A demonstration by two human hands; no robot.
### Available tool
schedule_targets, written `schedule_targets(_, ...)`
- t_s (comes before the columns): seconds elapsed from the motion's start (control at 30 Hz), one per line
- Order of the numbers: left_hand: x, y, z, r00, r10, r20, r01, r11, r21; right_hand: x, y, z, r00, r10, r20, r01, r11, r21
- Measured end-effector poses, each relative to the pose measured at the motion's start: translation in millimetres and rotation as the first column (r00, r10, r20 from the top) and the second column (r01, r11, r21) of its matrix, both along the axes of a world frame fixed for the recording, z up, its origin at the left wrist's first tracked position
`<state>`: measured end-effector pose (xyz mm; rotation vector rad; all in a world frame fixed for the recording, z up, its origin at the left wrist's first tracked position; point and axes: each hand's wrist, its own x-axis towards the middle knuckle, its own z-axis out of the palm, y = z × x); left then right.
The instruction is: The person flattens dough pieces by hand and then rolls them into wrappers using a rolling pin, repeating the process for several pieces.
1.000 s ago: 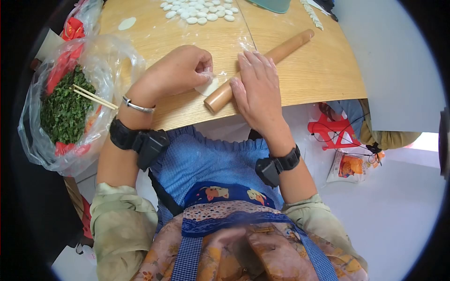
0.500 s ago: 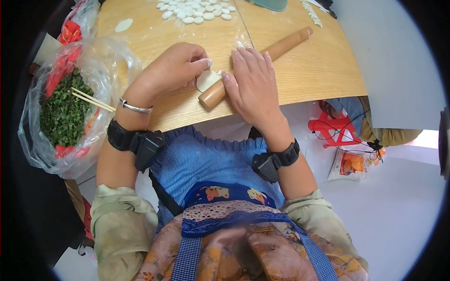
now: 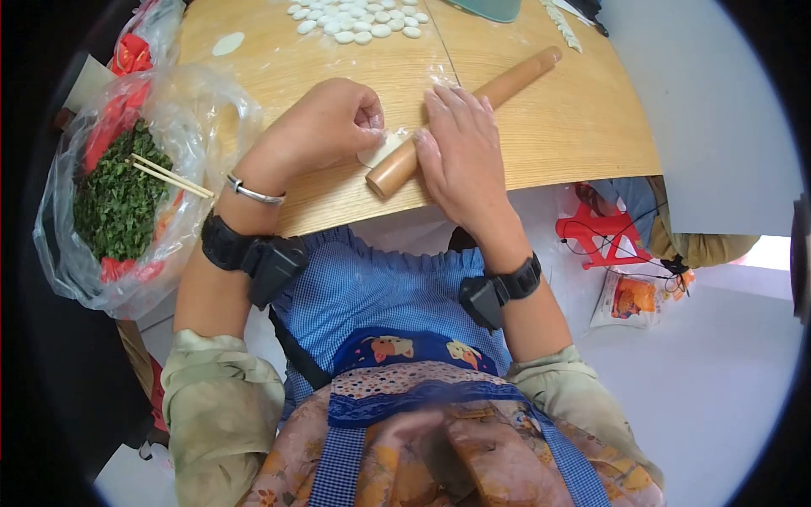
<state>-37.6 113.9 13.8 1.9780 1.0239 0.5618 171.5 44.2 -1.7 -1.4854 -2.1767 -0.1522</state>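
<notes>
Overhead, left hand (image 3: 325,124) pinching dough wrapper (image 3: 372,155), right hand (image 3: 460,156) flat, open on rolling pin (image 3: 509,79).

chopsticks (image 3: 169,176) in a bag of chopped greens (image 3: 114,207), small dough pieces (image 3: 355,19) beyond

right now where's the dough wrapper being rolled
In the head view, the dough wrapper lies on the table near its front edge, pinched by the left hand and partly under the near end of the rolling pin.
</notes>
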Motion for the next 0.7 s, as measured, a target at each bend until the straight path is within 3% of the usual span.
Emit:
schedule_targets(0.27,-5,0,8,0.999,-0.025,-0.034,0.025,1.0,0.015,10,-27,4,1.0,0.004,0.001,-0.004,1.0,-0.03)
schedule_targets(0.33,-4,-1,12,0.999,0.049,0.0,-0.048,0.978,-0.205,4,-16,5,0.999,0.024,0.031,-0.024,1.0,0.005)
schedule_targets(0.43,-3,3,3,0.997,0.046,0.067,-0.032,0.981,-0.193,-9,9,3,0.998,0.056,0.031,-0.058,0.997,0.055)
schedule_targets(0.7,-2,4,2,0.999,0.046,0.029,-0.042,0.991,-0.13,-30,42,0,0.999,0.036,-0.003,-0.035,0.997,0.073)
